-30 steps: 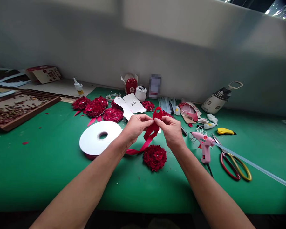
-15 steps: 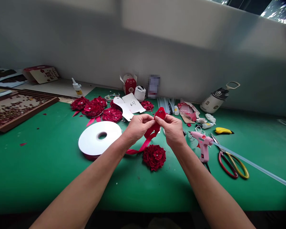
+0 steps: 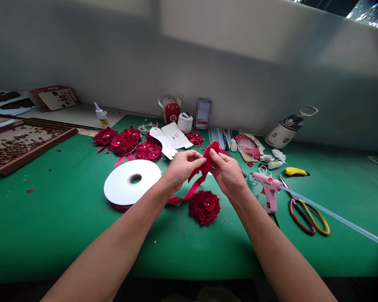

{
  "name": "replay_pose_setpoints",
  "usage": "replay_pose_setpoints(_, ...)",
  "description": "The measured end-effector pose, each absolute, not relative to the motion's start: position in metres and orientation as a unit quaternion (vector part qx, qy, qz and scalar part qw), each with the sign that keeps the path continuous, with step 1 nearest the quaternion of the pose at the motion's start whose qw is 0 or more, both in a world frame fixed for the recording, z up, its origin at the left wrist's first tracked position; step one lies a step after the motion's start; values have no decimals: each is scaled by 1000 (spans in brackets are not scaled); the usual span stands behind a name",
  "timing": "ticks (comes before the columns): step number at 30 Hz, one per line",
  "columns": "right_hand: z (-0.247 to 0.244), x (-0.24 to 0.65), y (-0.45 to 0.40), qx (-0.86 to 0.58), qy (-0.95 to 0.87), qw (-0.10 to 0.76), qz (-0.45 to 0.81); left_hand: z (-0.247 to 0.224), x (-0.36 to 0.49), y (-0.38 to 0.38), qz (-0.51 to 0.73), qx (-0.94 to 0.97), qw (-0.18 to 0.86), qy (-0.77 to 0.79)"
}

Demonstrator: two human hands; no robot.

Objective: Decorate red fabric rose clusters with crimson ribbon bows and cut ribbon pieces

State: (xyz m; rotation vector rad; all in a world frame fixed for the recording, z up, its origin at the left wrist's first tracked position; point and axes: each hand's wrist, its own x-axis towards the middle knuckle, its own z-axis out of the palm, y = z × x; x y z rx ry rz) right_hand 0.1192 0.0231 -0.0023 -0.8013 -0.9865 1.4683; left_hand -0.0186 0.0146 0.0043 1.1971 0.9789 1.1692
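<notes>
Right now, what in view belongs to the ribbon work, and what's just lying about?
Likely belongs:
red ribbon, held by left hand and right hand
white-faced spool
nearest red flower

Possibly, though idle:
pink glue gun
scissors

Probably just lying about:
yellow tool
tilted bottle
brown tray

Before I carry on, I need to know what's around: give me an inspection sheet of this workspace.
Surface: green tabletop, small red scraps at left.
Job's things: red ribbon held up; white-faced spool and red flower lie nearby.
Clutter: pink glue gun, scissors and yellow cutter, right side.
Hands: left hand and right hand both hold the red ribbon.
Cables: dark cord below the glue gun; white cord behind it.
Surroundings: grey wall behind the tabletop.
</notes>
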Motion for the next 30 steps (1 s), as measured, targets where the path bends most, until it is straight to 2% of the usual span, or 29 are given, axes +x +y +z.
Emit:
replay_pose_setpoints(13,13,124,25,-332,-425,566,623,4,-20,16,500,446,645,367)
replay_pose_setpoints(21,19,121,17,-340,-437,541,633,8,-21,15,536,483,575,386)
replay_pose_setpoints(30,-2,115,11,-412,-424,584,556,7,-23,15,525,470,602,375)
